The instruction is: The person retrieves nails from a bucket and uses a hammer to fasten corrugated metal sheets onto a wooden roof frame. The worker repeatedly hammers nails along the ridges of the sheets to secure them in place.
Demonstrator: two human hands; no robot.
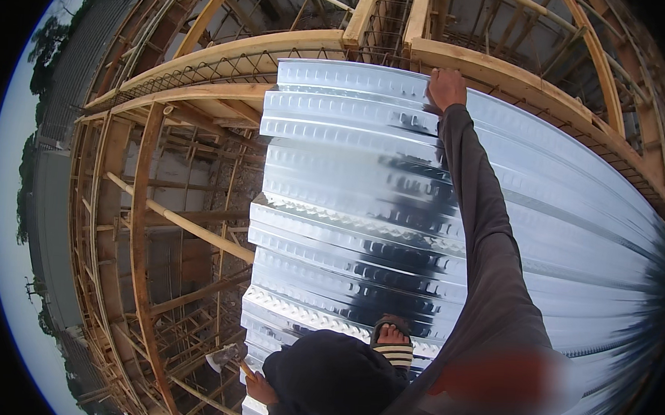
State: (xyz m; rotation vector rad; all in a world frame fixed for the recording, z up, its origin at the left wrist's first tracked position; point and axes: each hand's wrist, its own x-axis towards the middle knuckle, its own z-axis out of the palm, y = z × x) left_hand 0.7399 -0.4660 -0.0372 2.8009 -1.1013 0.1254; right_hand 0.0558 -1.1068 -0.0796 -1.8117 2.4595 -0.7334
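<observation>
My right hand (448, 89) reaches far forward, with its fingers curled over the far edge of a shiny corrugated metal decking sheet (327, 173). Close to my body at the lower left, my left hand (261, 389) grips the wooden handle of a hammer (224, 357). The hammer's grey metal head hangs out past the sheet's left edge, over the open framework. Ribbed decking runs under me and away to the right. My sandalled foot (393, 338) rests on it.
Along the far edge lies a timber beam form (227, 61) with steel reinforcement (238, 77) inside. To the left, the decking ends at a drop over wooden props (145, 220) and a slanting pole (188, 226). More timber formwork (520, 67) stands ahead on the right.
</observation>
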